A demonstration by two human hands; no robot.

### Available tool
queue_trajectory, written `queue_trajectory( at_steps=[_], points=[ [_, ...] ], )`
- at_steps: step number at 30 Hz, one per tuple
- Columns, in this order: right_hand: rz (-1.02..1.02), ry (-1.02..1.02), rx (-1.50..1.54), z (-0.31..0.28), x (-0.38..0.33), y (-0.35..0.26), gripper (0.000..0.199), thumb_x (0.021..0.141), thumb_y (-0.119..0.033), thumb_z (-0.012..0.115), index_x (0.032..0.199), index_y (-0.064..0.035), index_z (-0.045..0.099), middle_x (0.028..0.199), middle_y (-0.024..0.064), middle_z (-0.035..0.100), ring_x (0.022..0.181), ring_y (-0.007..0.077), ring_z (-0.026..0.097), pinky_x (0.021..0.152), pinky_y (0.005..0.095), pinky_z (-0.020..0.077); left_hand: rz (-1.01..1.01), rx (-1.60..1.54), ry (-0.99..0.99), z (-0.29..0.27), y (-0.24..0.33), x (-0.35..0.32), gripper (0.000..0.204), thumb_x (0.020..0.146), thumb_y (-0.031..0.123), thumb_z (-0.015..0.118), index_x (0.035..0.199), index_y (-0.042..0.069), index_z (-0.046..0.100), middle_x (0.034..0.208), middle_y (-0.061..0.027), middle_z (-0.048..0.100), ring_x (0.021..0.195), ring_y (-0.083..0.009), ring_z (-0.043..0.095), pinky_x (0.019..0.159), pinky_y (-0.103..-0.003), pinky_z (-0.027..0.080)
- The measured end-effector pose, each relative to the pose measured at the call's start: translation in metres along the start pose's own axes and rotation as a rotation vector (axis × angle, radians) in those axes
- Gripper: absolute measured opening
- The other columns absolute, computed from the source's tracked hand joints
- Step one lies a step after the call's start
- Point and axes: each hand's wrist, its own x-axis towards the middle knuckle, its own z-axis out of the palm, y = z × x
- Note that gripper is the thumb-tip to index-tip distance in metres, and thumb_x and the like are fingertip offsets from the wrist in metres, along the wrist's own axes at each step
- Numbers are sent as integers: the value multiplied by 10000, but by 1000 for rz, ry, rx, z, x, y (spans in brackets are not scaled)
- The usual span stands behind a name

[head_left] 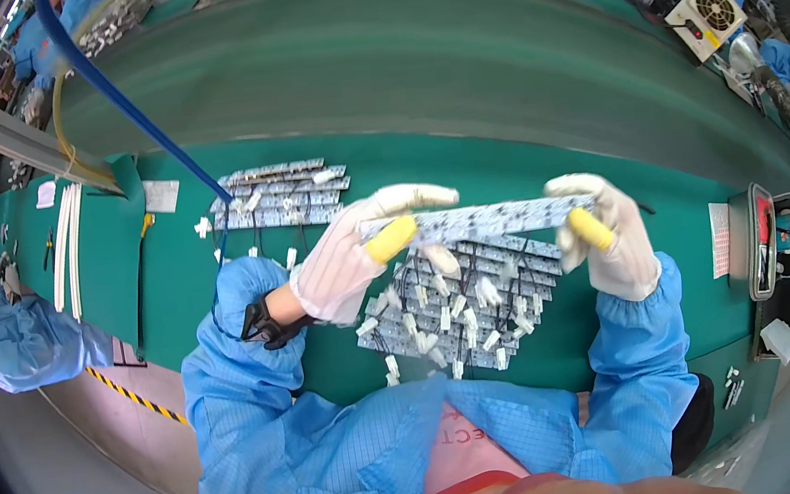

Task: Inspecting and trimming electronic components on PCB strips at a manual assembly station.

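Observation:
Level above the green bench, a long narrow circuit board strip [482, 221] with small dark components spans both my hands. My left hand [337, 267], in a white glove with a yellow cover on the thumb, pinches its left end. The right end is gripped by my right hand [614, 241], gloved the same way. Beneath the strip lies a pile of similar boards [470, 312] with dark wires and white plug connectors, partly hidden by it. Beyond my left hand is a smaller stack of boards [278, 201], also wired.
A blue cord [135, 122] hangs down near the smaller stack. Behind the bench [191, 306] runs a wide green conveyor belt [408, 53]. At the right stand a paper sheet [720, 240] and a metal-rimmed bin [764, 241]. White tubes [67, 248] and a co-worker [40, 342] are at left.

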Motion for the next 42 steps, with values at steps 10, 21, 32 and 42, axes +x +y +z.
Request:
queue_trajectory(
  at_steps=[10,21,32,42],
  points=[
    [-121,94,-59,-14,4,-3,640,819,-493,637,1153,35,500,684,55,583,539,98,546,466,204,433,289,175,256,-4,-23,1,471,787,147,715,1182,-19,521,1019,-134,645,873,-160,622,756,-265,494],
    [-160,192,-189,-18,-5,-8,610,795,-426,694,1181,9,511,780,54,591,601,97,554,551,199,431,520,693,352,-11,-14,-1,453,671,301,792,1078,147,668,801,-26,627,777,-185,588,666,-292,472],
    [-250,219,-161,-16,-10,-8,622,773,-392,721,1167,39,505,789,80,605,580,126,580,518,210,469,496,699,271,-18,-11,1,559,659,401,748,1064,29,647,850,-70,675,898,-209,604,872,-350,450],
    [-222,34,19,-21,-12,-11,589,766,-368,726,1137,47,532,760,114,628,636,158,613,576,231,488,448,668,260,-26,-15,4,639,776,526,631,1092,-29,614,723,-37,693,887,-168,586,967,-402,387]
  ],
)
